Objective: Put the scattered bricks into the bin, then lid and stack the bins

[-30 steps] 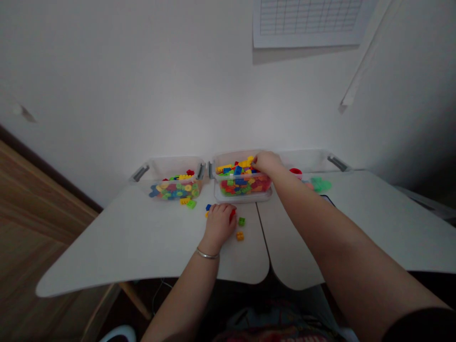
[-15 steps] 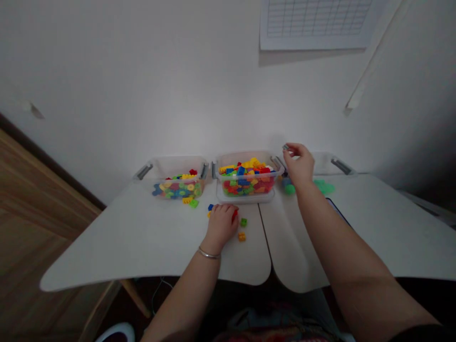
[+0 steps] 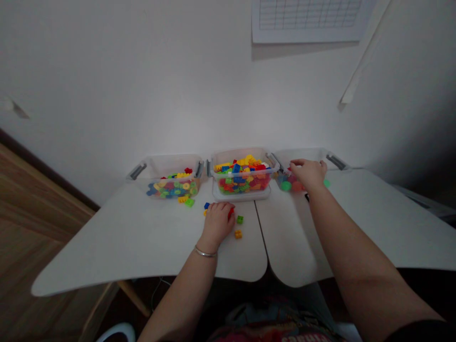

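My left hand (image 3: pixel 217 222) rests on the table with its fingers curled over a red toy brick (image 3: pixel 231 213), which shows beside the thumb. A blue brick (image 3: pixel 206 205) peeks out at its left. Just right of it lie a green brick (image 3: pixel 240 219) and an orange-yellow brick (image 3: pixel 238 234). My right hand (image 3: pixel 309 175) is over the right clear box (image 3: pixel 306 153), fingers bent and fingertips low inside the rim. Something red shows at those fingertips; whether it is held or lies in the box I cannot make out.
The middle clear box (image 3: pixel 244 175) is heaped with bricks and stands on a white lid (image 3: pixel 261 195). The left clear box (image 3: pixel 160 164) holds more pieces, with a yellow brick (image 3: pixel 183 199) and a lime brick (image 3: pixel 189 202) before it. A gap (image 3: pixel 261 228) divides the tabletops.
My right hand has moved down and slightly right into the right box. The small greyish piece at its fingertips is no longer visible. My left hand stays on the red brick.
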Demonstrator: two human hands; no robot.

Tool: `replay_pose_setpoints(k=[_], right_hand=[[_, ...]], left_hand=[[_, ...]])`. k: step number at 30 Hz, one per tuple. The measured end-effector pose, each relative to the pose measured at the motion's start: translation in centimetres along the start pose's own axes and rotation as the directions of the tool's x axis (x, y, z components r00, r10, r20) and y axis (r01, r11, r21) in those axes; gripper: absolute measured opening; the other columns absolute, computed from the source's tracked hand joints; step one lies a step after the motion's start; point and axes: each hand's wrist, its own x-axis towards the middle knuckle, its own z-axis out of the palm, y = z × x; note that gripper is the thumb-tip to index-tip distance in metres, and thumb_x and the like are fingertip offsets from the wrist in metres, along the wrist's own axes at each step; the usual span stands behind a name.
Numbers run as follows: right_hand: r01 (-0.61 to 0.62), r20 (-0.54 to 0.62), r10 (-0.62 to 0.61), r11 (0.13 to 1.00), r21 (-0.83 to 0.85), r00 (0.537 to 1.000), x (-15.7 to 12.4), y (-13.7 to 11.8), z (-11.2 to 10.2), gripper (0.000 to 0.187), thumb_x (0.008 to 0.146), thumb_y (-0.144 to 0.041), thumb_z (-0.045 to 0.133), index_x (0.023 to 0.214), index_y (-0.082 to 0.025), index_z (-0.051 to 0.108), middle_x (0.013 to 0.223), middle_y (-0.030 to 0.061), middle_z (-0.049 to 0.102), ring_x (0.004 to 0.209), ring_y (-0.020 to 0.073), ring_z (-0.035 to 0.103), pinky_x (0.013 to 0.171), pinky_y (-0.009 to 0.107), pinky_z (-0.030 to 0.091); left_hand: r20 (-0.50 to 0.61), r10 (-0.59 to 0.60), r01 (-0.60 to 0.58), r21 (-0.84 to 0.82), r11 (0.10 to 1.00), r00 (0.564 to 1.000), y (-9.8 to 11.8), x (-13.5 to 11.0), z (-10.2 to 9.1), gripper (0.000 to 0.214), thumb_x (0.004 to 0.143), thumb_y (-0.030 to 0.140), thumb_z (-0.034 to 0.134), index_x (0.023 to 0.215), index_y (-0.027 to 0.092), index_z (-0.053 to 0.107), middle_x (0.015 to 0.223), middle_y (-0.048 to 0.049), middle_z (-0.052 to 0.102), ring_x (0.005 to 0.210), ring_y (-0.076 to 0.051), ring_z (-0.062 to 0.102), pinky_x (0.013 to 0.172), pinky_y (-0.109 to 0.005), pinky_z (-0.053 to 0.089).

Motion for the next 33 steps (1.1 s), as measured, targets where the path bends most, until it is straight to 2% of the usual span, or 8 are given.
replay_pose_setpoints(k=[4, 7, 12, 14, 18, 21, 27, 33], right_hand=[[0.055, -0.188, 0.009, 0.942, 0.332, 0.982, -1.2, -0.9, -0.6, 0.039, 0.084, -0.035, 0.044, 0.108, -0.016, 0.068, 0.101, 0.0111, 0.071, 0.092, 0.0236, 0.061, 0.092, 0.044, 0.042], [0.19, -0.261, -0.086, 0.895, 0.404, 0.961, -4.1, -2.8, -0.8, 0.031, 0.086, -0.031, 0.044, 0.101, -0.018, 0.067, 0.098, 0.0093, 0.069, 0.09, 0.0222, 0.06, 0.086, 0.039, 0.046], [0.291, -0.02, -0.341, 0.768, 0.57, 0.94, -10.5, -6.7, 1.1, 0.024, 0.088, -0.026, 0.045, 0.093, -0.02, 0.068, 0.094, 0.0073, 0.069, 0.082, 0.019, 0.06, 0.078, 0.033, 0.049], [0.297, 0.146, -0.472, 0.736, 0.609, 0.87, -12.5, -7.8, 2.4, 0.021, 0.085, -0.023, 0.051, 0.096, -0.019, 0.069, 0.097, 0.0077, 0.07, 0.087, 0.0193, 0.062, 0.082, 0.033, 0.049], [0.376, 0.297, -0.579, 0.763, 0.525, 0.76, -14.7, -8.6, 4.7, 0.026, 0.083, -0.021, 0.058, 0.106, -0.016, 0.069, 0.109, 0.01, 0.07, 0.104, 0.0242, 0.06, 0.098, 0.04, 0.043], [0.408, 0.32, -0.615, 0.75, 0.521, 0.721, -15.1, -8.3, 5.6, 0.025, 0.086, -0.023, 0.057, 0.107, -0.018, 0.07, 0.108, 0.0086, 0.072, 0.104, 0.0236, 0.061, 0.097, 0.04, 0.043], [0.332, 0.293, -0.58, 0.735, 0.592, 0.76, -14.8, -7.4, 6.1, 0.023, 0.088, -0.026, 0.055, 0.104, -0.019, 0.071, 0.105, 0.0071, 0.072, 0.102, 0.0222, 0.062, 0.097, 0.038, 0.044], [0.38, 0.308, -0.645, 0.701, 0.604, 0.699, -14.9, -7.0, 5.8, 0.028, 0.086, -0.034, 0.061, 0.108, -0.019, 0.07, 0.107, 0.0078, 0.072, 0.103, 0.0235, 0.061, 0.097, 0.04, 0.043]], left_hand=[[-0.009, 0.006, -0.006, -0.003, 1.0, 1.0, -0.1, 0.0, 0.1, 0.024, 0.087, 0.022, 0.051, 0.105, 0.019, 0.066, 0.105, -0.0078, 0.069, 0.1, -0.025, 0.059, 0.093, -0.042, 0.043], [-0.02, 0.013, -0.013, -0.005, 1.0, 1.0, -0.2, 0.0, 0.2, 0.023, 0.086, 0.022, 0.053, 0.105, 0.019, 0.066, 0.105, -0.0079, 0.069, 0.1, -0.025, 0.059, 0.092, -0.042, 0.043], [-0.016, -0.005, 0.005, -0.004, 1.0, 1.0, 0.0, 0.0, 0.0, 0.026, 0.085, 0.019, 0.053, 0.106, 0.017, 0.067, 0.105, -0.0092, 0.069, 0.101, -0.025, 0.059, 0.094, -0.043, 0.043], [-0.03, -0.012, 0.012, 0.01, 1.0, 0.999, 0.2, -0.1, -0.1, 0.025, 0.085, 0.019, 0.052, 0.105, 0.017, 0.067, 0.104, -0.0093, 0.07, 0.103, -0.026, 0.058, 0.096, -0.043, 0.042], [-0.077, -0.03, 0.032, 0.02, 0.999, 0.997, 0.1, -0.2, 0.0, 0.025, 0.087, 0.022, 0.051, 0.105, 0.018, 0.069, 0.106, -0.0088, 0.071, 0.108, -0.027, 0.056, 0.098, -0.045, 0.041], [-0.079, -0.03, 0.031, 0.011, 0.999, 0.996, 0.0, -0.4, 0.1, 0.028, 0.087, 0.028, 0.054, 0.108, 0.019, 0.069, 0.109, -0.0087, 0.07, 0.111, -0.029, 0.055, 0.1, -0.047, 0.039], [-0.011, -0.028, 0.028, -0.003, 1.0, 1.0, -0.2, -0.6, -0.1, 0.043, 0.081, 0.038, 0.064, 0.12, 0.02, 0.065, 0.116, -0.0088, 0.069, 0.117, -0.032, 0.051, 0.104, -0.049, 0.035], [-0.031, -0.041, 0.043, 0.062, 0.997, 0.999, -0.1, -0.4, -0.1, 0.043, 0.081, 0.039, 0.063, 0.12, 0.022, 0.065, 0.106, -0.0096, 0.071, 0.11, -0.032, 0.054, 0.099, -0.048, 0.038]])
